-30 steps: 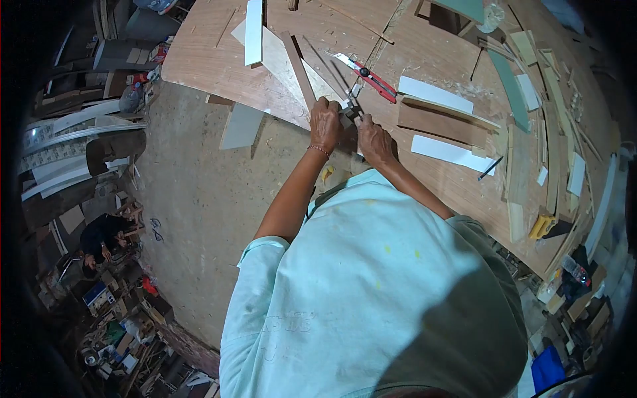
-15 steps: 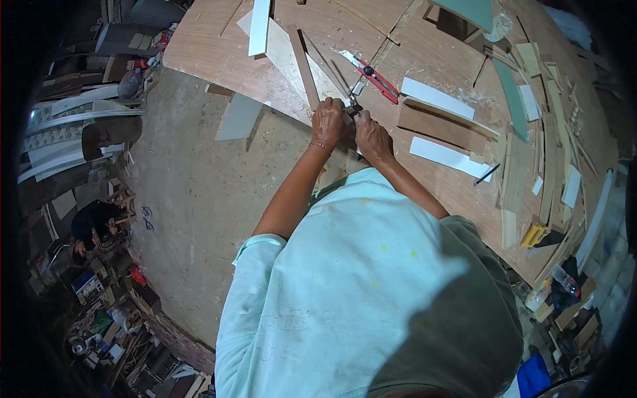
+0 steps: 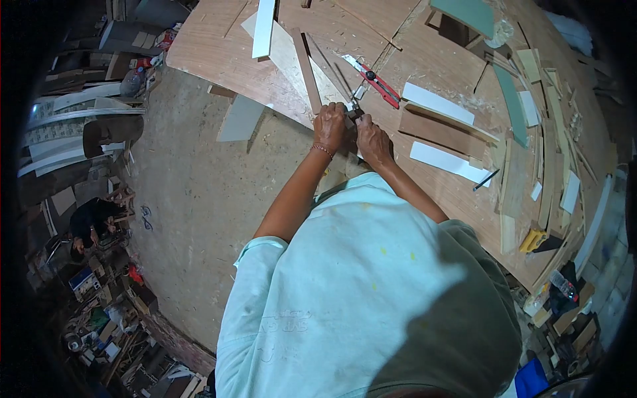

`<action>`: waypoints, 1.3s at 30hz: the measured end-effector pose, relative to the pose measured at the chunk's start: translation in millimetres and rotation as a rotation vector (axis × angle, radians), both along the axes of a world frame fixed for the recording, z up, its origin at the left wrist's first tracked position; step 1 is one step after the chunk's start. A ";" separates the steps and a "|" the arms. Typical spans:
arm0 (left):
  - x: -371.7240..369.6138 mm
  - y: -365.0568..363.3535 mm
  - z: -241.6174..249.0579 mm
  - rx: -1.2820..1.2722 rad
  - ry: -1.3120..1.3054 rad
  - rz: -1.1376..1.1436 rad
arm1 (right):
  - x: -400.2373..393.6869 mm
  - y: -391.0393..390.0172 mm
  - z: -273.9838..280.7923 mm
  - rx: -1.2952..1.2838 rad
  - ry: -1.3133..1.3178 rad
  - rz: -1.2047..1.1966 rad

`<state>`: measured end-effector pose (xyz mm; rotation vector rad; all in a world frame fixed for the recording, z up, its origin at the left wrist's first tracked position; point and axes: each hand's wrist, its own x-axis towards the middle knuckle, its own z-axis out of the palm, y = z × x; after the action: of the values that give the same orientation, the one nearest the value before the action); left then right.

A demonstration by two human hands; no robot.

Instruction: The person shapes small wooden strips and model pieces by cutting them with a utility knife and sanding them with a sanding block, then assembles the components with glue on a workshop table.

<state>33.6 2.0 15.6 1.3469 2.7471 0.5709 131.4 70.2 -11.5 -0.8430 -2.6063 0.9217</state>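
Observation:
My left hand (image 3: 330, 128) and my right hand (image 3: 374, 140) are closed close together at the near edge of the wooden table. Between them sits a small dark block-like tool (image 3: 355, 114) with a shiny metal part at its far end; its exact kind I cannot make out. Both hands grip it, their fingertips partly hidden. A narrow brown wood strip (image 3: 306, 69) ends against my left hand, lying over a pale triangular board (image 3: 282, 50). Just beyond my right hand lies a red utility knife (image 3: 379, 86) with its blade out.
White strips (image 3: 438, 104) and a brown board (image 3: 441, 127) lie right of my hands, with a dark pen (image 3: 486, 180). Offcuts and a yellow-handled tool (image 3: 533, 240) line the right side. A white board (image 3: 240, 119) juts below the table edge. Another person (image 3: 93, 222) sits at far left.
The whole view has shifted slightly down and to the right. Both hands stay on the dark tool with almost the same hold.

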 end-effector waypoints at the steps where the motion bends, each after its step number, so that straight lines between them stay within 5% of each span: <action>1: -0.7 0.2 -0.6 0.002 0.002 0.001 | 0.0 -0.1 0.1 0.001 -0.003 -0.005; 39: -1.2 0.0 -4.4 -0.045 0.018 0.001 | 9.0 -4.4 6.5 -0.188 -0.174 0.017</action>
<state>32.4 2.0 11.1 1.3481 2.7567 0.4958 140.4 65.8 -5.0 -0.9910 -2.7071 1.1615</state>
